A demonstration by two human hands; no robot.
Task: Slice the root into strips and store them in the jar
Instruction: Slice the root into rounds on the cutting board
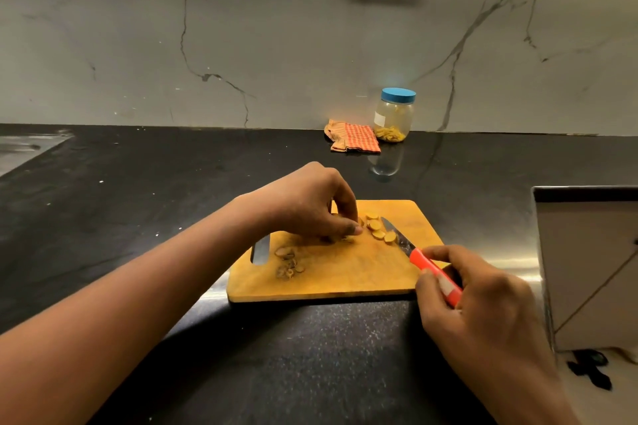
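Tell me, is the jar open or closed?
Closed. The blue lid sits on top of the jar, which stands upright by the wall with yellow strips inside.

On the counter (pixel 138 217) lies a cutting board (pixel 345 281); root slices (pixel 378 229) sit at its far side, between the left hand (pixel 310 207) and the knife (pixel 414 252); peelings (pixel 288 262) lie left; behind, a jar (pixel 393 115) stands by the wall (pixel 276 45), a cloth (pixel 354 136) just left.

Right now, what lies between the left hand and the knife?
A short row of yellow slices lies on the board, between the left hand and the knife. The head view shows this.
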